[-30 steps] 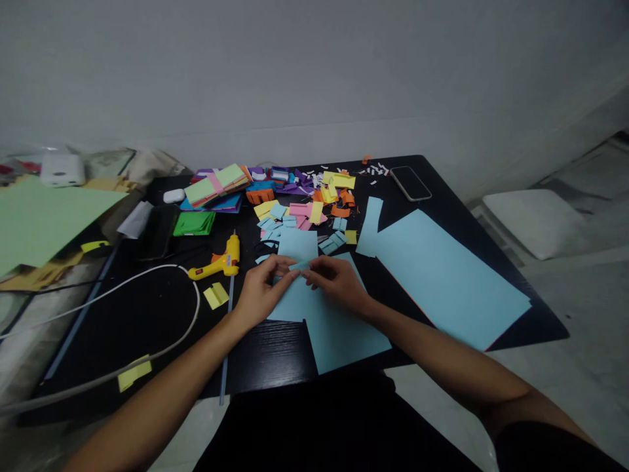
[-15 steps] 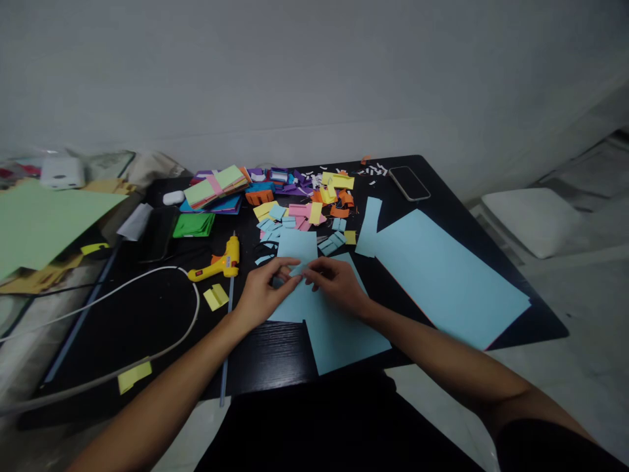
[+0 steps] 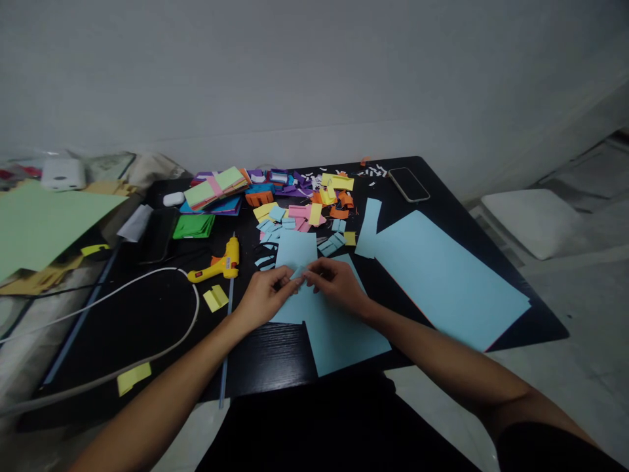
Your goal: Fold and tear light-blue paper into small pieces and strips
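Between the fingertips of both hands is a small light-blue paper piece (image 3: pixel 297 271), hard to tell apart from the blue sheets behind it. My left hand (image 3: pixel 268 295) pinches its left side, thumb against the fingers. Closed on its right end is my right hand (image 3: pixel 337 283), with curled fingers. Beneath the hands lie light-blue paper sheets (image 3: pixel 344 334), one of them a narrower blue sheet (image 3: pixel 297 248) reaching out beyond the fingers. Just past it, small folded blue paper pieces (image 3: pixel 332 244) lie in a loose group.
A yellow glue gun (image 3: pixel 228 259) and a glue stick (image 3: pixel 227 341) lie left of my hands, near a white cable (image 3: pixel 196 308). Large blue sheets (image 3: pixel 447 275) and a phone (image 3: pixel 409 184) are at right. Coloured paper pieces (image 3: pixel 304 213) cover the far middle of the black table (image 3: pixel 275 357).
My left fingers have curled in more and closed on the small blue piece, which shows more clearly between the hands. My right hand has stayed almost in place.
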The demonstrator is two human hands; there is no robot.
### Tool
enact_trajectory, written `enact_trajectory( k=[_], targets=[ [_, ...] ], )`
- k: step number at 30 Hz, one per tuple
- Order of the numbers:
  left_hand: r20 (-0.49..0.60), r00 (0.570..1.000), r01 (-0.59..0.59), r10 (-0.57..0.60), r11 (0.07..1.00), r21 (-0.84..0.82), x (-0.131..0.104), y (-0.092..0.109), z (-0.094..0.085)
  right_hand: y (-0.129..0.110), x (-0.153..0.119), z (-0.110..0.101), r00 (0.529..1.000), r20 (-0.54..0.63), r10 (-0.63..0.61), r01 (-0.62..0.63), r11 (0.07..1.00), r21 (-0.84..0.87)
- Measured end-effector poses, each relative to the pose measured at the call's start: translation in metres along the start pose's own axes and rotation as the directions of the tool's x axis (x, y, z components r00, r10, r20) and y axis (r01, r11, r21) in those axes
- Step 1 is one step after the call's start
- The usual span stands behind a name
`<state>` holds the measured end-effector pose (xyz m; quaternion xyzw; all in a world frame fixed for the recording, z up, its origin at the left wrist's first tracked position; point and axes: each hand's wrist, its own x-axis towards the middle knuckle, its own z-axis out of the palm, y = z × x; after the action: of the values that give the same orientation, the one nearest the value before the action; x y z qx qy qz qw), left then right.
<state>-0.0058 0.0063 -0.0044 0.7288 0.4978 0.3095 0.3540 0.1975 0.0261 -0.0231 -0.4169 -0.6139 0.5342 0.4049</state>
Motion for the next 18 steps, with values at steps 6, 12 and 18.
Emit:
enact_trajectory(
  k=[6,12,18],
  targets=[
    [-0.004,0.999,0.033,-0.033,0.999,-0.002,-0.0005,0.0030,0.0013,-0.0029,-0.0012,0.0000,1.000,-0.007,0.005,-0.005,1.000,-0.007],
    [-0.022,0.999,0.032,-0.032,0.999,-0.015,-0.0009,0.0037,0.0025,-0.0029,-0.0010,0.0003,1.000,0.013,0.012,-0.013,1.000,0.020],
    [-0.026,0.999,0.021,-0.021,1.000,-0.020,-0.0010,0.0024,0.0020,-0.0052,-0.0015,0.0005,1.000,0.014,0.012,-0.013,0.998,0.057]
  ],
)
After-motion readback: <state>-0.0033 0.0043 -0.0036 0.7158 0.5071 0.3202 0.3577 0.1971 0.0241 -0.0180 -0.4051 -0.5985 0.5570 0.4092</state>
